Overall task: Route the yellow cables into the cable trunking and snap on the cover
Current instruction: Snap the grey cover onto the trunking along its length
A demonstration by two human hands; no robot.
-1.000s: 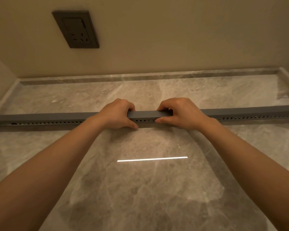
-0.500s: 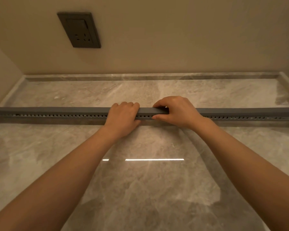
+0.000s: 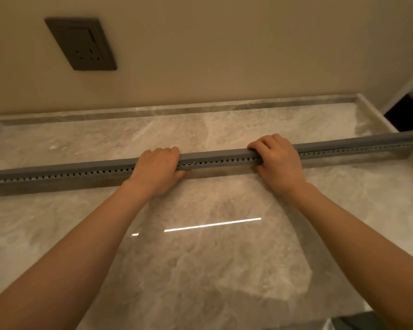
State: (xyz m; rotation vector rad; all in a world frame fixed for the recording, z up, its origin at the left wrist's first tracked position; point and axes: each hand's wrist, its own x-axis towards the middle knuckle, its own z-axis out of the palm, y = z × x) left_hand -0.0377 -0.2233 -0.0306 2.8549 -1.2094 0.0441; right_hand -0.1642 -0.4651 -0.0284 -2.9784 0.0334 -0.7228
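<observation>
Head view: marble countertop (image 3: 200,258) below beige wall (image 3: 224,55) with dark wall socket (image 3: 81,44). Slotted cable trunking (image 3: 57,179) lies across it, cover (image 3: 215,154) on top, yellow cables unseen. Spaced apart, left hand (image 3: 157,171) and right hand (image 3: 279,160) each clasp the cover, fingers over, thumb in front, likely pinching it seated.

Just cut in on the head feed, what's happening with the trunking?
A person grips the grey cable trunking with both hands as it lies across the marble counter: left hand and right hand curl over its cover, set apart. No yellow cable shows; whether the cover is fully snapped I cannot tell.
</observation>
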